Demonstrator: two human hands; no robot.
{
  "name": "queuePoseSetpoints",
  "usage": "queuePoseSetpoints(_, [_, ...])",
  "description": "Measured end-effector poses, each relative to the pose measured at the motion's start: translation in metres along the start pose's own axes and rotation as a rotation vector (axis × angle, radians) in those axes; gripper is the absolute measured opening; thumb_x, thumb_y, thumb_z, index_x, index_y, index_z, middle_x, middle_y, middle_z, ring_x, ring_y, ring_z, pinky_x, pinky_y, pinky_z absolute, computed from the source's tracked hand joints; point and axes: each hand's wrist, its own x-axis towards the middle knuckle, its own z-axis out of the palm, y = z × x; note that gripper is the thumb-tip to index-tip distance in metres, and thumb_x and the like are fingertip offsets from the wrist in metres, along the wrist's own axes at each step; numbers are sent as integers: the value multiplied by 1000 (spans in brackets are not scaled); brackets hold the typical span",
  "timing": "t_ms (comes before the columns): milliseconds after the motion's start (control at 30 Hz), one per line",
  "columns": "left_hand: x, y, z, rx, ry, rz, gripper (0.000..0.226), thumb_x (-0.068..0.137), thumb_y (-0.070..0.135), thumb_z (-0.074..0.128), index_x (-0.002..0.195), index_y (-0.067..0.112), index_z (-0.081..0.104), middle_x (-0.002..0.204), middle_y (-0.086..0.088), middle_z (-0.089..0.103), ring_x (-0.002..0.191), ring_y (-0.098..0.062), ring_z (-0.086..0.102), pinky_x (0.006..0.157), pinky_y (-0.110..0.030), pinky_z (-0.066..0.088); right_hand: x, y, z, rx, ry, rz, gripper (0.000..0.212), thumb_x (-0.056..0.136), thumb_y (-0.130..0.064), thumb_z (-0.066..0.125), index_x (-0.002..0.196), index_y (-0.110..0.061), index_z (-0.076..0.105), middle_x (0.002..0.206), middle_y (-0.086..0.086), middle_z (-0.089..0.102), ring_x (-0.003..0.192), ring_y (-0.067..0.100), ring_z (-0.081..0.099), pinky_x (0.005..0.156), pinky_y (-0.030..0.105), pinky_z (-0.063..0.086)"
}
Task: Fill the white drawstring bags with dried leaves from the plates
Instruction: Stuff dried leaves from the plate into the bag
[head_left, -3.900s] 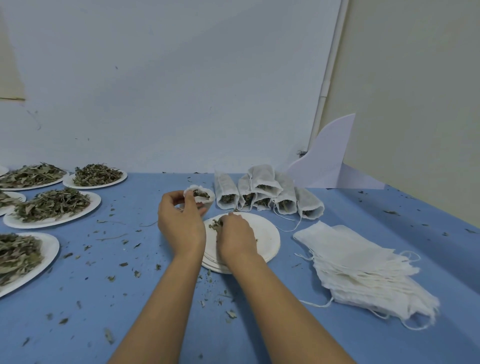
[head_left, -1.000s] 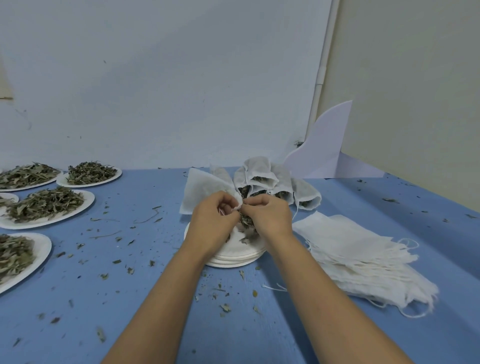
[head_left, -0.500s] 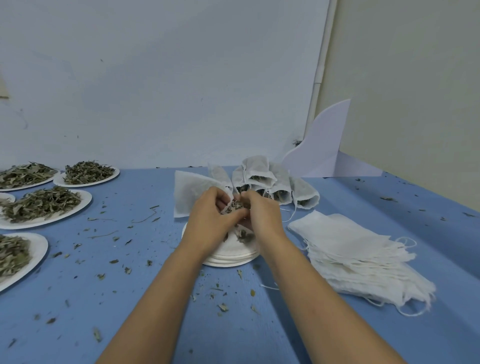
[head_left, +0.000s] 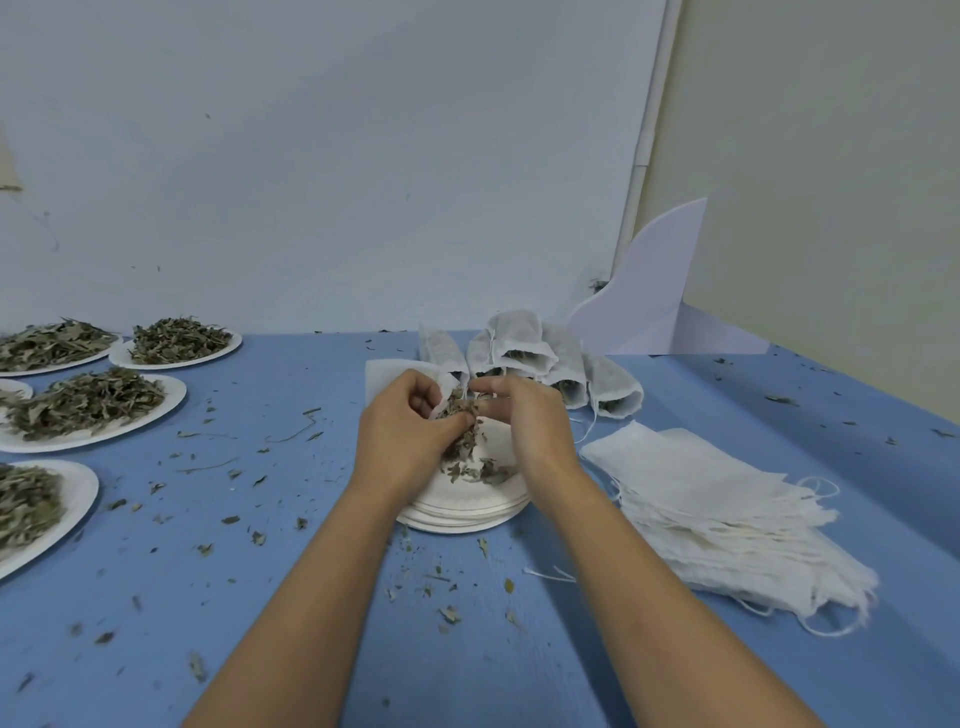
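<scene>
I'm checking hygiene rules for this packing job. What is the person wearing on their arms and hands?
Nothing that shows. The left arm and right arm are bare down to the picture's edge, no sleeve in view. The left hand and right hand have no gloves, and no ring, watch or bracelet is visible.

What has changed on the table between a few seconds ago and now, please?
The right grip rose from the plate stack with dried leaves and now pushes them into the drawstring bag, which the left grip holds by its mouth. The filled bags, the pile of empty bags and the leaf plates at left stayed put.
</scene>
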Motion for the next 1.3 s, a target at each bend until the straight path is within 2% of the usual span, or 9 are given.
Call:
queuePoseSetpoints(100, [1, -1, -1, -7, 0, 6, 27, 72, 18, 79, 71, 20, 51, 66, 6, 47, 53, -5, 38, 46, -10, 34, 3, 0, -6, -35, -6, -72, 24, 90, -12, 47, 87, -20, 69, 75, -2, 74, 85, 13, 69, 68, 16, 46])
queuePoseSetpoints(233, [1, 0, -5, -96, -90, -2, 27, 72, 15, 80, 71, 19, 53, 65, 7, 49, 49, 1, 40, 50, -13, 38, 6, 4, -13, -296, 34, -276, 15, 90, -12, 60, 97, -17, 72, 87, -8, 69, 84, 7, 65, 74, 13, 47])
queuePoseSetpoints(367, [0, 3, -8, -125, -184, -8, 25, 73, 11, 79, 73, 17, 54, 67, 7, 52, 54, 0, 44, 55, -15, 43, 8, 9, -14, -342, -36, -291, 18, 87, -13, 66, 103, -13, 74, 95, -3, 72, 85, 1, 63, 74, 4, 45])
queuePoseSetpoints(667, [-2, 8, -10, -114, -292, 54, 28, 77, 7, 75, 74, 17, 50, 67, 9, 46, 48, 2, 36, 50, -7, 34, 10, 12, -11, -334, -142, -278, 16, 91, -7, 56, 101, -8, 68, 95, 2, 68, 90, 13, 62, 81, 24, 49])
queuePoseSetpoints(767, [0, 5, -12, -128, -247, 47, 26, 79, 8, 73, 75, 16, 49, 71, 8, 48, 56, 0, 40, 53, -8, 37, 11, 14, -13, -322, -165, -248, 12, 96, -11, 49, 100, -13, 61, 95, -2, 61, 87, 10, 56, 69, 12, 43])
queuePoseSetpoints(933, [4, 0, -10, -90, -59, -9, 24, 83, 8, 68, 74, 17, 47, 76, 7, 50, 66, -7, 48, 58, -12, 41, 11, 14, -16, -350, -223, -264, 9, 96, -12, 50, 94, -18, 55, 92, -7, 54, 86, 7, 50, 73, 15, 38])
queuePoseSetpoints(1133, [0, -2, -4, -2, 210, -3, 26, 79, -1, 56, 71, 21, 45, 64, 5, 43, 50, -3, 38, 47, -11, 33, 6, 14, -10, -368, -358, -228, 14, 95, -8, 49, 87, -19, 54, 77, -4, 51, 50, -5, 44, 48, 8, 37])
queuePoseSetpoints(1233, [-2, -1, 0, 36, 170, 54, 25, 81, 3, 60, 71, 20, 45, 64, 4, 45, 54, -5, 37, 48, -11, 33, 7, 14, -9, -332, -288, -187, 14, 98, -13, 45, 89, -23, 52, 84, -6, 54, 60, 5, 51, 53, 16, 46])
queuePoseSetpoints(1300, [-3, 2, 2, 70, 74, 81, 24, 82, 9, 65, 71, 21, 47, 65, 5, 46, 56, -5, 38, 51, -9, 35, 9, 14, -8, -286, -204, -147, 14, 98, -12, 43, 92, -21, 52, 94, 2, 58, 72, 15, 57, 69, 27, 56])
